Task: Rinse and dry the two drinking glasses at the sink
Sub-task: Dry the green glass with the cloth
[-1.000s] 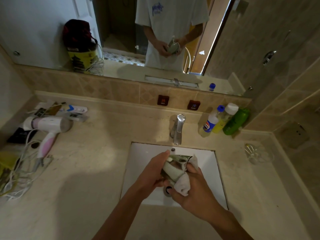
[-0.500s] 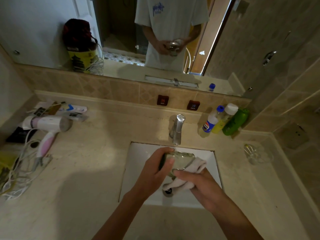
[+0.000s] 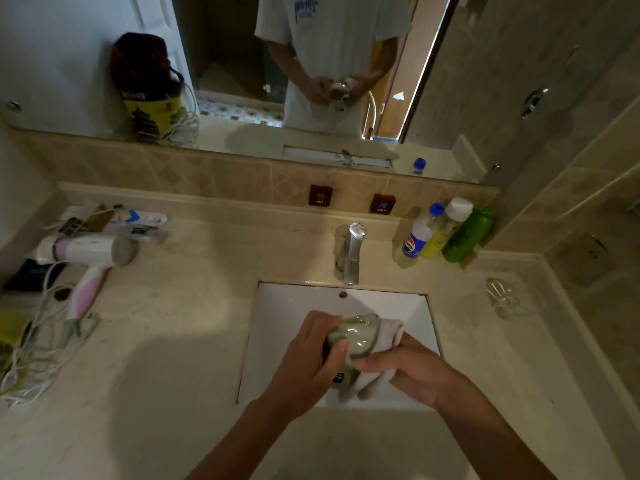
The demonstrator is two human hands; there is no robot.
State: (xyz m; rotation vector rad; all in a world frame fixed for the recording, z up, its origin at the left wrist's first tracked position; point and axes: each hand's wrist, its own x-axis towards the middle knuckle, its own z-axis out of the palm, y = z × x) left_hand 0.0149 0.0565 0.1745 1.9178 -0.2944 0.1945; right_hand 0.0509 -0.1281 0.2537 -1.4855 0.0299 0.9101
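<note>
A: What are the fingers doing?
B: The left hand point(image 3: 304, 362) curls round a drinking glass point(image 3: 353, 337), thumb across its side. The right hand point(image 3: 412, 368) grips a white cloth point(image 3: 384, 341) wrapped against the glass.
A: Where is that?
B: Above the white sink point(image 3: 294, 306), near the tap point(image 3: 351, 252).
A: And the other one?
B: A second glass point(image 3: 509, 299) stands on the counter point(image 3: 173, 323) at far right. A hair dryer point(image 3: 86, 258) lies left.
</note>
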